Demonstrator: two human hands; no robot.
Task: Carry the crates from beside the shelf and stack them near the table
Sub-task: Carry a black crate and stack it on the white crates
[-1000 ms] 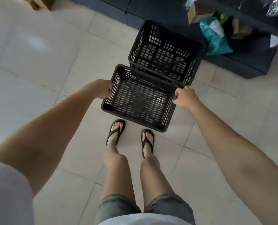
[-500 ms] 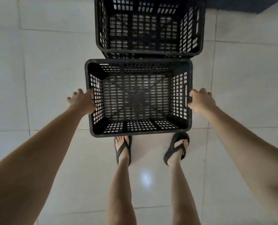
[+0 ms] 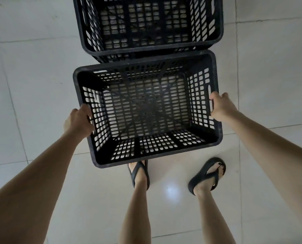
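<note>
A black perforated plastic crate (image 3: 146, 110) sits right in front of me, empty, its open top facing up. My left hand (image 3: 78, 121) grips its left wall, fingers hooked into the handle slot. My right hand (image 3: 221, 107) is closed around the handle slot on the right wall. Directly behind it stands a second black crate (image 3: 150, 23), with another crate's rim showing just beneath it.
Pale glossy floor tiles (image 3: 32, 85) spread out on both sides of the crates. My own feet in black flip-flops (image 3: 206, 175) stand just behind the near crate, the left foot partly under its edge.
Both hands went from open beside the near crate to closed on its side handles. The crate now looks larger and slightly turned, and the view has tilted further down.
</note>
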